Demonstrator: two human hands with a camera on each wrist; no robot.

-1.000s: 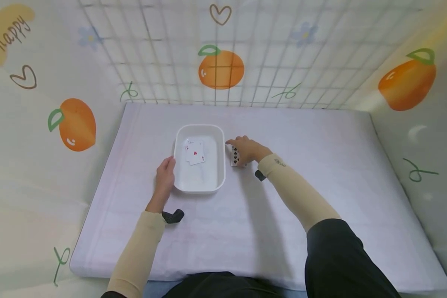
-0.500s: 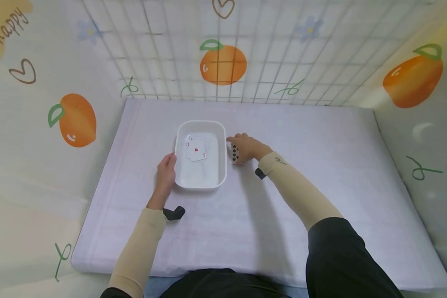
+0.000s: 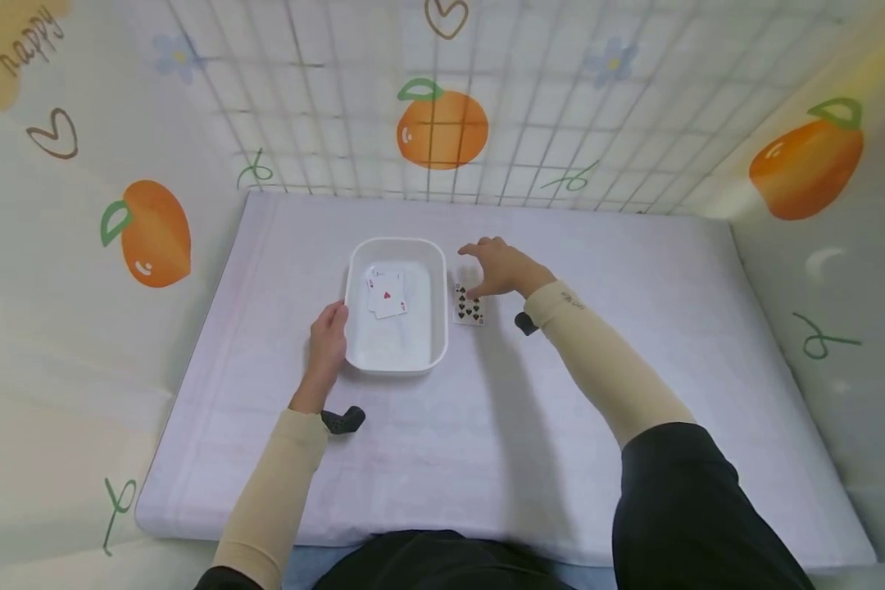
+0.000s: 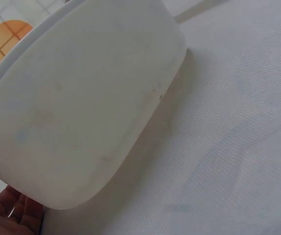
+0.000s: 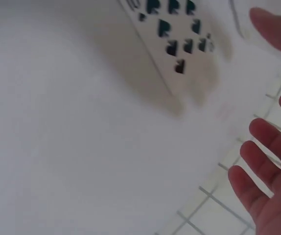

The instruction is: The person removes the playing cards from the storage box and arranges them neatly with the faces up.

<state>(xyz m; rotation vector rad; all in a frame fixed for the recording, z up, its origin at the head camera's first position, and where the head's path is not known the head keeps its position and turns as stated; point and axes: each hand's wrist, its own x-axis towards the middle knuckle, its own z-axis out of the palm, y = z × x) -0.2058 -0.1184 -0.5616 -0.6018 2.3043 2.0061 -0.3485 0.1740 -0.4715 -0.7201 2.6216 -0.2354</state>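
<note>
Spade card lies face up on the table, just right of the white tray, more exposed now that the right hand has lifted away, so it looks unheld. That hand hangs above its far end, fingers spread and empty; the left hand grips the tray's left side.

Head view high, facing forward-down; wrist views close; head, left wrist share tray
</note>
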